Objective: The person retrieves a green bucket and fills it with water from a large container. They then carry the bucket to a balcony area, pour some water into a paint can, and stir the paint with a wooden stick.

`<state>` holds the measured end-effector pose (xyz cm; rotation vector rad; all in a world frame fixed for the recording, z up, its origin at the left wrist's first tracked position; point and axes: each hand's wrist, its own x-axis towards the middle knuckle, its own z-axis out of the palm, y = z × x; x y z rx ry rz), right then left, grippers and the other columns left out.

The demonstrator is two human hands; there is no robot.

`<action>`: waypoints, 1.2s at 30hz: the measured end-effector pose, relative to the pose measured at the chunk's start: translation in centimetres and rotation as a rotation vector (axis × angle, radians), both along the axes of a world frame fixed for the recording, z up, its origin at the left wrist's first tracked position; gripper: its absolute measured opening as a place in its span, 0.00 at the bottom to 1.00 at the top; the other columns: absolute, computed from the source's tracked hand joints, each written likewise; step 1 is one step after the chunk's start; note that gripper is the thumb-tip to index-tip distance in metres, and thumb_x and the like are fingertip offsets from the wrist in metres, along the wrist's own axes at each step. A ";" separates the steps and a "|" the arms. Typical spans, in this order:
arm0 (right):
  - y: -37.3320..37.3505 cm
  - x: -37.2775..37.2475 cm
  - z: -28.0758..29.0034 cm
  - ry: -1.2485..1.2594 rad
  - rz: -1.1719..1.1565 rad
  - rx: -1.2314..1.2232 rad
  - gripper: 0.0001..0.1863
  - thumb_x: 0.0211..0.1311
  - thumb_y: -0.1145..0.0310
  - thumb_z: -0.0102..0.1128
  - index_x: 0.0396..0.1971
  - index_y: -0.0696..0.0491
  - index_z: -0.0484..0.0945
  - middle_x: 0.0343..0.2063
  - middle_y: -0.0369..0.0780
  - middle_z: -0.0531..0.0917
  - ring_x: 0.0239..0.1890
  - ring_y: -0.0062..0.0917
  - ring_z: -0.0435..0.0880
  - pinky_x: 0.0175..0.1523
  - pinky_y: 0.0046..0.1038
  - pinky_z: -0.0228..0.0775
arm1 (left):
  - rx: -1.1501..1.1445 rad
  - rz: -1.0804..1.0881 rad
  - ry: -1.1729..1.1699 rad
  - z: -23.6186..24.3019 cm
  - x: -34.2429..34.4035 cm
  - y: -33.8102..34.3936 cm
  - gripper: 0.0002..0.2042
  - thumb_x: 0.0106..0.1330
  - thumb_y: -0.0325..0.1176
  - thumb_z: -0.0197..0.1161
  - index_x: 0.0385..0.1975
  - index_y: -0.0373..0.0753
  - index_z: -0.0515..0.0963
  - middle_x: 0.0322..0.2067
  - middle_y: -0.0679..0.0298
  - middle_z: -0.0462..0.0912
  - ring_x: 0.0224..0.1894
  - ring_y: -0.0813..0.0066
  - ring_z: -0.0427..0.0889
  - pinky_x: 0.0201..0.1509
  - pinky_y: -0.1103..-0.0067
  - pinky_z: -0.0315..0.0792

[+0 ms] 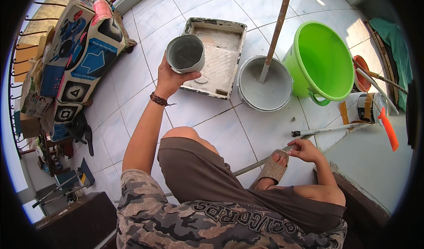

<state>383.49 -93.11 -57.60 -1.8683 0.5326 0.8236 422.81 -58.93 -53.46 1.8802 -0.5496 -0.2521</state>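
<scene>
My left hand point(172, 79) is wrapped round a grey paint-stained cup point(199, 62), held up over the left side of a paint tray point(221, 79). Dark grey shows inside the cup; how full it is I cannot tell. The tray is coated in dried whitish paint, with dark chipped rims. Right of the tray stands a bucket of grey paint point(276, 92) with a wooden stick point(278, 26) upright in it. My right hand point(305, 152) hangs by my right knee above the sandal, empty, its fingers loosely bent and apart. It is close to the end of a white pole.
A large green bucket point(304, 59) touches the paint bucket's right side. Beyond it are a red container point(362, 70), a paint can point(377, 105) and an orange-handled tool point(388, 130). The white pole point(327, 130) lies on the tiles. Printed boxes and bags point(90, 59) stack along the left railing.
</scene>
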 end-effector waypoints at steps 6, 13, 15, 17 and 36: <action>-1.0 -0.9 1.0 0.041 -0.146 -0.137 0.23 0.55 0.64 0.69 0.50 0.57 0.78 0.27 0.38 0.83 0.31 0.23 0.80 0.39 0.27 0.74 | 0.016 0.145 -0.171 -8.7 -5.1 0.9 0.49 0.36 0.28 0.83 0.63 0.40 0.61 0.54 0.62 0.75 0.55 0.70 0.76 0.62 0.74 0.71; -0.2 -2.0 0.0 0.114 -0.164 -0.183 0.23 0.56 0.61 0.68 0.51 0.55 0.78 0.28 0.39 0.83 0.31 0.22 0.80 0.40 0.27 0.74 | -0.057 0.179 0.010 -11.9 -4.4 -1.6 0.45 0.36 0.30 0.83 0.58 0.41 0.64 0.50 0.61 0.78 0.53 0.65 0.78 0.59 0.72 0.72; -0.2 -2.3 -0.1 0.124 -0.158 -0.190 0.23 0.57 0.60 0.67 0.51 0.55 0.78 0.29 0.39 0.83 0.32 0.23 0.80 0.40 0.27 0.74 | 0.001 0.168 0.079 -12.0 -3.1 -3.2 0.43 0.36 0.33 0.83 0.56 0.41 0.65 0.49 0.60 0.78 0.53 0.64 0.78 0.57 0.71 0.73; 0.1 -1.6 0.3 0.124 -0.129 -0.202 0.23 0.57 0.60 0.67 0.51 0.55 0.78 0.29 0.39 0.83 0.32 0.23 0.80 0.40 0.27 0.74 | 0.057 0.164 0.079 -12.8 -1.3 -4.3 0.43 0.36 0.36 0.83 0.55 0.41 0.65 0.49 0.58 0.79 0.52 0.61 0.78 0.56 0.70 0.73; -0.9 -4.5 0.2 0.174 -0.169 -0.108 0.25 0.63 0.55 0.60 0.52 0.58 0.76 0.35 0.44 0.83 0.37 0.31 0.83 0.44 0.35 0.78 | 0.099 0.591 -0.131 -15.3 -5.8 0.7 0.49 0.46 0.30 0.75 0.68 0.37 0.50 0.64 0.45 0.60 0.65 0.51 0.64 0.67 0.66 0.62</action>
